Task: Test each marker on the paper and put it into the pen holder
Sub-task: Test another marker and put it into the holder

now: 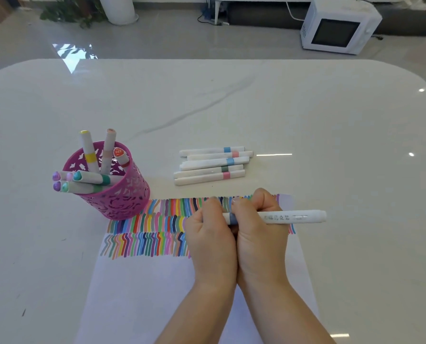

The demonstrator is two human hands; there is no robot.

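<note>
A white marker (291, 216) with a grey-blue band lies crosswise above the paper (142, 289). My left hand (210, 234) grips its left end and my right hand (257, 227) grips its middle, the two fists touching. The marker's left end is hidden inside my left fist. Rows of coloured test strokes cover the paper's top part. A pink perforated pen holder (117, 192) stands at the paper's top left corner with several markers in it. Several white markers (210, 165) with blue, pink and green bands lie side by side beyond the paper.
The white marble table (231, 103) stretches far beyond the markers. On the floor behind it stand a white microwave (338, 27), a potted plant (70, 8) and a white cylinder (119, 8).
</note>
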